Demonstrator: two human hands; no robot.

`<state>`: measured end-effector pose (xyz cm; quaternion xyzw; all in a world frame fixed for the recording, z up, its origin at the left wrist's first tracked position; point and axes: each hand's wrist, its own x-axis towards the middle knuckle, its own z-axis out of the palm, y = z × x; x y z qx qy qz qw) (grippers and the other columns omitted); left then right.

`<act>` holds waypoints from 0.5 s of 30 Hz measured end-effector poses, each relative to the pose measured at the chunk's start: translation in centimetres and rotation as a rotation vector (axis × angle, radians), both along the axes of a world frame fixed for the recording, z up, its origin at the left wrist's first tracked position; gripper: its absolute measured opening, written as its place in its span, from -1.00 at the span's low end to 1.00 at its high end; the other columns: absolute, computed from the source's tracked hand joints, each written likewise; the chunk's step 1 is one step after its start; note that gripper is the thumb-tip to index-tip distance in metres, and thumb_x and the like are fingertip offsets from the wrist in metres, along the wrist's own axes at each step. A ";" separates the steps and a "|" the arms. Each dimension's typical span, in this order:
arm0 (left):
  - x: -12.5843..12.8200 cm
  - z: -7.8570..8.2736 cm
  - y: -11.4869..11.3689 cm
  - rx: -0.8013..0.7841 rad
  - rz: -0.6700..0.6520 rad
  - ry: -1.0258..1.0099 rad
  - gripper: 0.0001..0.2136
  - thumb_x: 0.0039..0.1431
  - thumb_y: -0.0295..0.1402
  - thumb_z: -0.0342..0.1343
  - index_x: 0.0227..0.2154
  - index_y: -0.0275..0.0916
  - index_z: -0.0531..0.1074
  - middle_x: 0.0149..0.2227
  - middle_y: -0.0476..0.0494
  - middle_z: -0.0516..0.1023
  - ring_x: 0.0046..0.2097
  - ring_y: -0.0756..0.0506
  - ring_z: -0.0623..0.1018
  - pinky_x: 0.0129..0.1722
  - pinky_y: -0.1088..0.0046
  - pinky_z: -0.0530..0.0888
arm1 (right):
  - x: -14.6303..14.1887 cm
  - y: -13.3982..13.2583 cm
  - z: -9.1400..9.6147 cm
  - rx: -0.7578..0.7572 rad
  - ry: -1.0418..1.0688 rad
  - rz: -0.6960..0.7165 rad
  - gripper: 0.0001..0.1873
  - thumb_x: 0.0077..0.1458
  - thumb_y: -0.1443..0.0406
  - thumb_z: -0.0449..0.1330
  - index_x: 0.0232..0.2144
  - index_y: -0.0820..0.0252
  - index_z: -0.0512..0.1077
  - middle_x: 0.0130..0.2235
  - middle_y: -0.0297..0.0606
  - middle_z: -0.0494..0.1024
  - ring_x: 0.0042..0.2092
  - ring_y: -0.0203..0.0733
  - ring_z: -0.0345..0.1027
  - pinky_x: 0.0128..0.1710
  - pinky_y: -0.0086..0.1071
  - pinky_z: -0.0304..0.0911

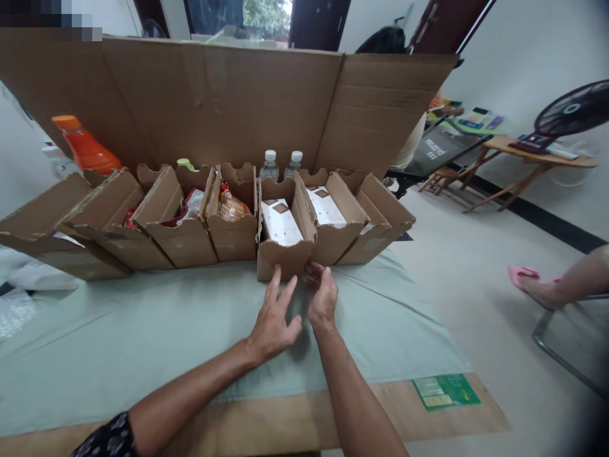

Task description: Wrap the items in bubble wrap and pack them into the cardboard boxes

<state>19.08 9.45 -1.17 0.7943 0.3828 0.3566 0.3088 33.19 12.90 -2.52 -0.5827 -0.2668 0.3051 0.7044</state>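
A row of open cardboard bins [190,246] stands on the pale green cloth. One cardboard bin [285,259], holding a white box [281,223], juts slightly forward of its neighbours. My left hand [276,320] is in front of this bin, fingers spread, index fingertip at the lower edge of its front panel. By the bin's lower right corner is my right hand [325,297], fingers loosely curved and partly blurred, with nothing visible in them. Another white box [326,206] lies in the bin to the right; a bag of brown snacks [232,206] sits in the bin to the left.
Behind the bins rises a tall cardboard panel [228,101]. Two clear bottles [269,166] and an orange bottle [88,146] stand at its foot. Green cloth [166,343] covers the table. A person's leg [571,279] and a fan [568,111] are at the right.
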 end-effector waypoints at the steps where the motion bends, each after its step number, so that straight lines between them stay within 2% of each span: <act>1: 0.4 0.1 1.4 -0.032 0.007 0.035 -0.19 0.08 -0.48 0.15 0.42 -0.24 0.07 0.54 -0.35 -0.34 0.52 -0.38 -0.14 0.44 -0.08 0.10 | 0.0 0.1 0.0 -0.006 -0.005 -0.004 -0.33 0.17 -0.20 0.02 -0.15 0.25 0.55 -0.08 -0.01 0.65 -0.11 -0.04 0.55 -0.22 -0.27 0.33; 4: 0.6 0.5 3.9 -0.160 -0.015 0.179 -0.21 0.08 -0.41 0.17 0.40 -0.39 0.10 0.50 -0.51 -0.13 0.50 -0.40 0.00 0.43 -0.07 0.13 | -0.1 -0.1 0.2 -0.009 -0.053 0.003 -0.40 0.16 -0.16 0.05 -0.21 0.23 0.55 -0.12 -0.04 0.66 -0.15 -0.06 0.55 -0.23 -0.27 0.31; 6: -0.3 0.5 3.6 -0.200 -0.065 0.237 -0.26 0.07 -0.38 0.20 0.35 -0.42 0.22 0.43 -0.56 0.12 0.46 -0.42 0.14 0.42 -0.09 0.15 | -0.4 -0.6 0.7 0.005 -0.107 0.023 -0.47 0.16 -0.11 0.08 -0.26 0.21 0.55 -0.18 -0.09 0.66 -0.16 -0.07 0.53 -0.16 -0.24 0.33; 8: -2.2 0.2 1.7 -0.192 -0.149 0.263 -0.35 0.06 -0.37 0.24 0.27 -0.37 0.36 0.38 -0.50 0.27 0.44 -0.42 0.20 0.42 -0.13 0.13 | -1.1 -1.4 1.5 0.024 -0.159 0.056 -0.56 0.15 -0.05 0.15 -0.28 0.19 0.55 -0.23 -0.14 0.65 -0.16 -0.08 0.52 -0.09 -0.21 0.34; 11: -6.2 -0.5 -2.6 -0.184 -0.270 0.315 -0.45 0.13 -0.37 0.21 0.22 -0.27 0.42 0.41 -0.39 0.24 0.46 -0.39 0.14 0.43 -0.18 0.07 | -2.9 -2.1 3.9 0.081 -0.277 0.178 -0.68 0.18 0.07 0.19 -0.21 0.17 0.55 -0.25 -0.19 0.65 -0.17 -0.12 0.51 -0.06 -0.23 0.37; 13: -8.9 -0.8 -5.5 -0.193 -0.312 0.320 -0.49 0.18 -0.36 0.18 0.22 -0.22 0.42 0.42 -0.34 0.22 0.47 -0.36 0.13 0.43 -0.20 0.04 | -4.7 -1.6 6.2 0.135 -0.435 0.330 -0.67 0.24 0.14 0.14 -0.04 0.15 0.52 -0.25 -0.23 0.65 -0.21 -0.18 0.51 -0.10 -0.28 0.39; 15: -11.0 -1.1 -7.8 -0.198 -0.348 0.280 -0.51 0.20 -0.36 0.17 0.21 -0.17 0.43 0.40 -0.28 0.28 0.46 -0.32 0.18 0.44 -0.17 0.05 | -6.5 0.1 8.8 0.142 -0.650 0.486 -0.53 0.27 0.22 0.09 0.21 0.11 0.38 -0.26 -0.30 0.63 -0.29 -0.23 0.48 -0.16 -0.33 0.39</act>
